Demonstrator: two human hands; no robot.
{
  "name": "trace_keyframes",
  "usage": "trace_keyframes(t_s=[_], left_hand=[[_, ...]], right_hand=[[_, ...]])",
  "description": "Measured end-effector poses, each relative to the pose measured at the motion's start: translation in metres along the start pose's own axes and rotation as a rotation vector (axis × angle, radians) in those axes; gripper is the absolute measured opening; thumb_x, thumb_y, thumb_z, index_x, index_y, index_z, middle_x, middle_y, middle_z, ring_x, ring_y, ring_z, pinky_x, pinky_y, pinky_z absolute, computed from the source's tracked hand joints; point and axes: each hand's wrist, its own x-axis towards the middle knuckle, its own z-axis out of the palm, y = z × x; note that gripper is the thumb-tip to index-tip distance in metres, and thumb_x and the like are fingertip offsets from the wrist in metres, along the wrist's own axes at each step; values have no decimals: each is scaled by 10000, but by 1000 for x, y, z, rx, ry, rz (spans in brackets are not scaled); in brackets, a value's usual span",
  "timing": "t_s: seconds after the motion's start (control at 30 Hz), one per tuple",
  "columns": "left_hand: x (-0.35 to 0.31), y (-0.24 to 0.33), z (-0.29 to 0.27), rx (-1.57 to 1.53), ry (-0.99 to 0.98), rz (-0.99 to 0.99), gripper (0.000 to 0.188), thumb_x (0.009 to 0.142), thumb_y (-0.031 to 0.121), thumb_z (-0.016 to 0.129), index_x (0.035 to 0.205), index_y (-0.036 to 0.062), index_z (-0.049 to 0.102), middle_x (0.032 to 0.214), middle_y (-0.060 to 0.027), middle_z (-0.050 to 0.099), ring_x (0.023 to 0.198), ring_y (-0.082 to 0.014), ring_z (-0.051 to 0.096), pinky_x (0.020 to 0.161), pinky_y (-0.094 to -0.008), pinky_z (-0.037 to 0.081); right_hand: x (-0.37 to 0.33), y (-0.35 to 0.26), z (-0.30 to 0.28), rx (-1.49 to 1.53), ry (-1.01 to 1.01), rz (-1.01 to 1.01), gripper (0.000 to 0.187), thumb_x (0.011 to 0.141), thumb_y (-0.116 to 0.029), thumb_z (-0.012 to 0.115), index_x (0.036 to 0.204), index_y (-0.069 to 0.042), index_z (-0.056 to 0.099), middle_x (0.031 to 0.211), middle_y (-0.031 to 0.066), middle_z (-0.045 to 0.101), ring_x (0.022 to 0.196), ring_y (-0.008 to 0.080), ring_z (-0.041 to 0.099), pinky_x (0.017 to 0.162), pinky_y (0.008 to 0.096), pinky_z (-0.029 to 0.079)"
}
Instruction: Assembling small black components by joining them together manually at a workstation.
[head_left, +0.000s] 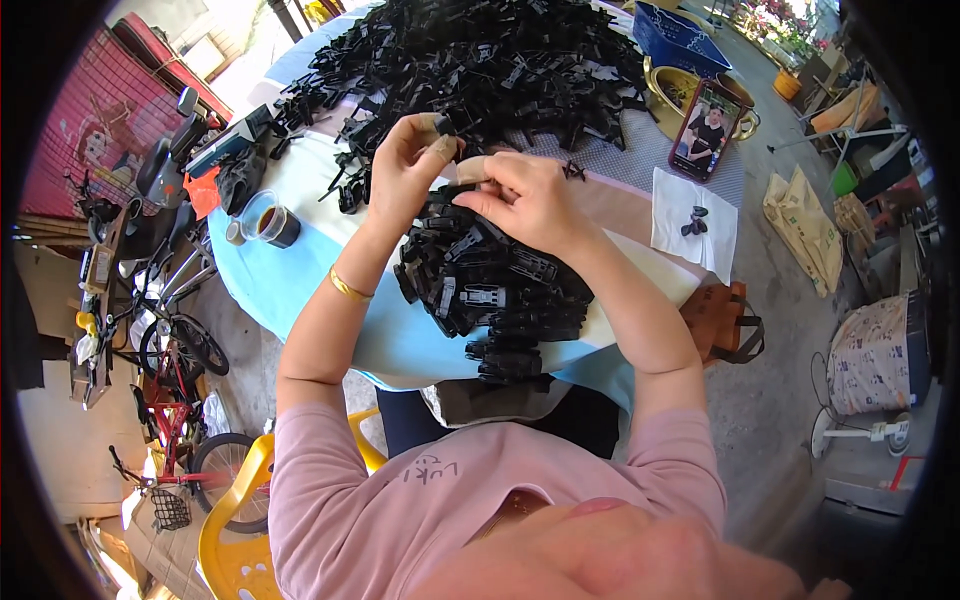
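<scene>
- Over the upper edge of the near pile [490,255], your right hand [535,195] curls thumb and forefinger around a black piece [460,188], seemingly pinched lightly for fine control.
- Just beside it, your left hand [408,168] is raised, thumb and forefinger tips almost meeting; whether anything lies between them, I cannot tell.
- Tan coverings [442,148] wrap some of your fingertips, perhaps to spare the skin from hard edges.
- Below your hands, the near pile's lower end lies in tidier rows close to your body, probably to keep the pieces orderly.
- Beyond your hands, a larger black heap [480,75] spreads loosely, its front edge within your reach.
- To your right, a phone [705,135] stands propped, its screen facing you, likely so that both hands stay free.
- Nearer you, a white napkin [672,195] keeps small dark bits [694,220] apart.
- Outside your left forearm, a clear cup [275,222] of dark liquid stands, presumably clear of your elbows.
</scene>
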Motion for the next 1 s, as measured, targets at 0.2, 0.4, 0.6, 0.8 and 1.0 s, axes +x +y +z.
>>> trace_keyframes(t_s=[0.2, 0.4, 0.6, 0.8, 1.0], left_hand=[[-15, 19, 6, 248, -224, 39, 443, 803, -6, 527, 1230, -14, 410, 878, -11, 566, 822, -69, 529, 737, -199, 438], [-30, 33, 9, -130, -402, -47, 495, 791, -50, 514, 1260, -1, 364, 1076, -55, 533, 965, -102, 511, 836, -241, 424], [-23, 22, 8, -98, -315, -31, 481, 758, -40, 630, 1189, 19, 425, 1091, -55, 549, 871, -76, 530, 697, -202, 450], [-21, 19, 2, -69, -201, 30, 348, 754, -28, 644, 1060, 38, 492, 1007, -55, 590, 748, -54, 548, 616, -170, 446], [-24, 23, 4, 112, -148, 78, 314, 770, -26, 629, 1051, 13, 494, 994, -72, 589, 788, -70, 556, 685, -198, 473]], right_hand=[[2, -1, -2, -52, 114, -172, 134, 710, -40, 697, 807, -16, 607, 675, 61, 592, 548, 131, 549, 498, 231, 429], [-1, 4, 5, 184, 132, 254, 239, 733, -90, 715, 900, -17, 561, 788, 11, 606, 679, 47, 542, 618, 199, 471], [1, 4, -1, 524, 23, 529, 104, 819, -83, 611, 902, -34, 572, 759, -8, 577, 595, 7, 482, 488, 138, 362], [2, -1, -7, 559, -116, 634, 177, 890, -136, 504, 985, -18, 597, 663, -14, 534, 489, -12, 356, 416, 136, 247], [2, 0, -5, 329, -137, 504, 191, 887, -114, 505, 1002, 1, 605, 612, -27, 511, 483, -9, 351, 422, 140, 246]])
